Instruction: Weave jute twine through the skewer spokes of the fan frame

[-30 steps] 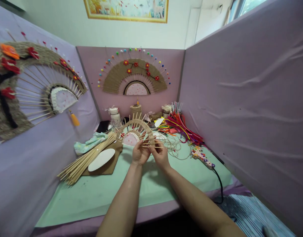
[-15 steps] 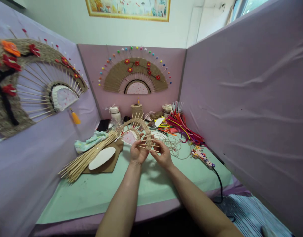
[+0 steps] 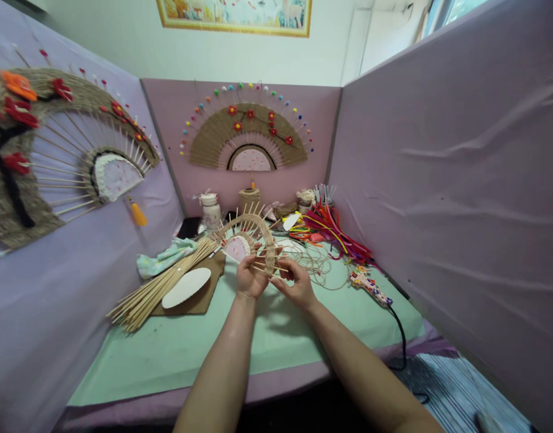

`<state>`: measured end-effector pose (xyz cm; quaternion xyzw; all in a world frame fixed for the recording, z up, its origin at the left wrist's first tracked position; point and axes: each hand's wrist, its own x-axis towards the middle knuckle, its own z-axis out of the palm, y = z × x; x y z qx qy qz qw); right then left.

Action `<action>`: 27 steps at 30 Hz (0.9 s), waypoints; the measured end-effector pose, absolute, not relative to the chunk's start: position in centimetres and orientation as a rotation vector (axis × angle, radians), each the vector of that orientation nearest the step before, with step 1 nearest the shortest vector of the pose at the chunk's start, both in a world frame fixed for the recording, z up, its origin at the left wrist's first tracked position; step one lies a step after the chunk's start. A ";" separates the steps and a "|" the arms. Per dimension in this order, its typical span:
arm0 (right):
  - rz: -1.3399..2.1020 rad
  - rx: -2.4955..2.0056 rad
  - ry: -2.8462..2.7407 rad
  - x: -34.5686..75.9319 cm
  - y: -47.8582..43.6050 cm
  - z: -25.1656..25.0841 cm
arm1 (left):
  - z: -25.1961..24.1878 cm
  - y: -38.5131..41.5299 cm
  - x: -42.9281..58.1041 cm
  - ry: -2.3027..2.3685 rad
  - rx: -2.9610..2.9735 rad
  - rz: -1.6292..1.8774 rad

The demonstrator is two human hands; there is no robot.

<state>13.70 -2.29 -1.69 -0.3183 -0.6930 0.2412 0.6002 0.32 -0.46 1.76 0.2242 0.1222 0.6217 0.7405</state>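
Note:
A small fan (image 3: 268, 237) of thin wooden sticks with a woven twine band is held tilted above the table. Its half-round base (image 3: 236, 248) is pale pink with a white trim. My left hand (image 3: 251, 278) is closed around the fan's lower part, near the base. At the right end of the woven band, my right hand (image 3: 297, 282) has its thumb and fingers pinched at the stick ends; whether they also grip the twine is too small to tell. Loose twine (image 3: 315, 264) lies in coils on the table behind my right hand.
Left are a bundle of wooden sticks (image 3: 163, 279), a white oval card (image 3: 186, 288) and brown cardboard (image 3: 199, 307). Right lie a patterned glue gun (image 3: 370, 287) with a black cord and colourful pipe cleaners (image 3: 337, 231). A twine spool (image 3: 249, 200) and white bottle (image 3: 210, 210) stand behind.
The fan has tilted very slightly in my hands, and the fingers of my right hand have shifted a little at its right end. The rest looks the same.

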 end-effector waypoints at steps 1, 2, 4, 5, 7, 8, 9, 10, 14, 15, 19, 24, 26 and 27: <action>0.550 -0.728 -1.608 13.8 -2.4 -1.6 | 1.8 -0.5 0.3 0.260 0.489 1.360; 0.541 -0.718 -1.600 13.8 -2.4 -1.6 | 1.8 -0.5 0.3 0.254 0.483 1.363; 0.528 -0.705 -1.577 14.0 -2.5 -1.5 | 1.8 -0.5 0.4 0.252 0.466 1.383; 0.522 -0.700 -1.568 14.0 -2.6 -1.5 | 1.8 -0.6 0.4 0.255 0.456 1.391; 0.512 -0.688 -1.564 14.1 -2.6 -1.5 | 1.8 -0.7 0.5 0.261 0.441 1.395; 0.507 -0.683 -1.562 14.1 -2.6 -1.5 | 1.9 -0.7 0.5 0.260 0.437 1.395; 0.503 -0.678 -1.558 14.2 -2.6 -1.6 | 1.9 -0.7 0.5 0.258 0.434 1.395; 0.501 -0.676 -1.554 14.1 -2.6 -1.6 | 1.9 -0.8 0.5 0.258 0.434 1.395; 0.526 -0.679 -1.582 14.1 -2.6 -1.7 | 2.1 -0.9 0.5 0.282 0.448 1.378; 0.537 -0.680 -1.594 14.1 -2.6 -1.7 | 2.1 -0.9 0.5 0.289 0.453 1.374; 0.548 -0.699 -1.620 14.2 -2.6 -1.6 | 2.2 -0.9 0.4 0.311 0.468 1.383; 0.628 -0.706 -1.656 14.6 -2.4 -1.2 | 1.8 -0.4 -0.1 0.303 0.482 1.364; 0.688 -0.700 -1.677 15.1 -2.2 -1.0 | 1.6 -0.1 -0.3 0.292 0.499 1.380; 0.728 -0.694 -1.681 15.4 -2.0 -0.9 | 1.5 0.0 -0.4 0.286 0.508 1.394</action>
